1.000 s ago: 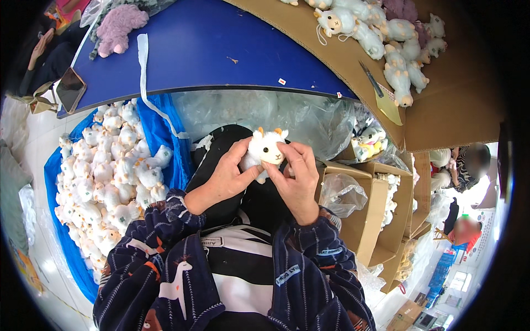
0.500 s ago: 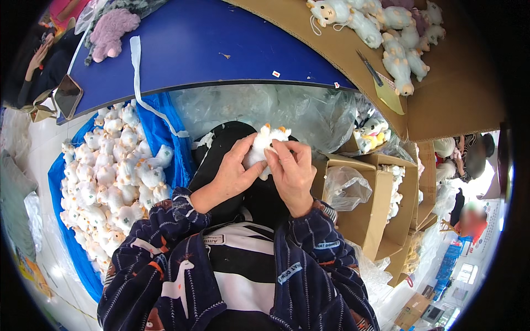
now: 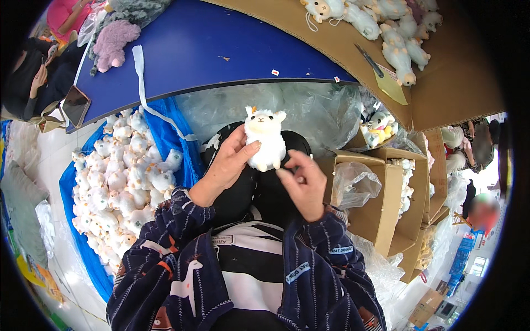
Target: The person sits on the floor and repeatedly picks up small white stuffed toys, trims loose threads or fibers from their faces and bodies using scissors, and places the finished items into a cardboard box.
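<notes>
A small white fluffy plush alpaca [image 3: 265, 140] stands upright over my lap, its face and belly toward me. My left hand [image 3: 229, 158] grips it from the left side, thumb on the front of the body. Just right of the toy, apart from it, my right hand [image 3: 305, 185] has its thumb and index finger spread and the other fingers curled; nothing shows between them. On my left, a blue sack [image 3: 69, 204] lies open, heaped with white plush toys [image 3: 118, 176] like the one I hold.
A blue table [image 3: 199, 41] spans the front, with a phone [image 3: 75, 106] and a lilac plush [image 3: 114, 44]. Scissors [image 3: 369, 59] and more white plush lie on cardboard [image 3: 441, 83] at the far right. Open cartons [image 3: 367, 212] stand at my right. A person [image 3: 38, 83] is at far left.
The plush has turned upright to face me. My right hand has let go of it and moved down to the right, while the left keeps its hold.
</notes>
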`<state>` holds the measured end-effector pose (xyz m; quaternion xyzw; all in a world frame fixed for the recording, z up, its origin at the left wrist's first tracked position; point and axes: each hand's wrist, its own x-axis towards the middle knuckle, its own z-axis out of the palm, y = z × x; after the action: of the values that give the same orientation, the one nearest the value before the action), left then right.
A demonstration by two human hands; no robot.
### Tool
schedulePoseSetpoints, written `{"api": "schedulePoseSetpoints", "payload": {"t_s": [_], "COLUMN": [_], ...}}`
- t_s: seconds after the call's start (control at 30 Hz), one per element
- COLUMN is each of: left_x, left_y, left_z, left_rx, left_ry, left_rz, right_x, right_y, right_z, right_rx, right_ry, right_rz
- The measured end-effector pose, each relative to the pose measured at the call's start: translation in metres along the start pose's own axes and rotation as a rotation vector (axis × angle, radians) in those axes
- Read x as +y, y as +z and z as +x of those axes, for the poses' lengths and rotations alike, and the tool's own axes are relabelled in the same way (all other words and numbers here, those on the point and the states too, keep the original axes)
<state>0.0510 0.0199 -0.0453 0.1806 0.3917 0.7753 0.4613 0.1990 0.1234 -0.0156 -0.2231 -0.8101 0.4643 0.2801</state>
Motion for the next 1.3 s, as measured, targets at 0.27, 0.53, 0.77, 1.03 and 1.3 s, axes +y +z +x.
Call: {"api": "schedulePoseSetpoints", "payload": {"t_s": [0.27,0.53,0.77,1.03,1.3], "left_x": [-0.011,0.01,0.002,0.003,-0.008], "left_y": [-0.002,-0.011,-0.001,-0.014,-0.008], "left_z": [-0.005,-0.007,-0.019,-0.009,-0.015], "left_rx": [0.007,0.107,0.013,0.155,0.115], "left_ry": [0.067,0.048,0.519,0.269,0.335], "left_rz": [0.19,0.434,1.175,0.74,0.575], "right_x": [0.013,0.01,0.013,0.022,0.017], "right_y": [0.019,0.01,0.021,0.007,0.025], "right_z": [-0.006,0.007,0.012,-0.005,-0.003], "right_rx": [-0.011,0.027,-0.087,-0.069,-0.036], "right_ry": [-0.117,0.459,0.545,0.359,0.618], "right_rz": [-0.105,0.544,0.543,0.246,0.58]}}
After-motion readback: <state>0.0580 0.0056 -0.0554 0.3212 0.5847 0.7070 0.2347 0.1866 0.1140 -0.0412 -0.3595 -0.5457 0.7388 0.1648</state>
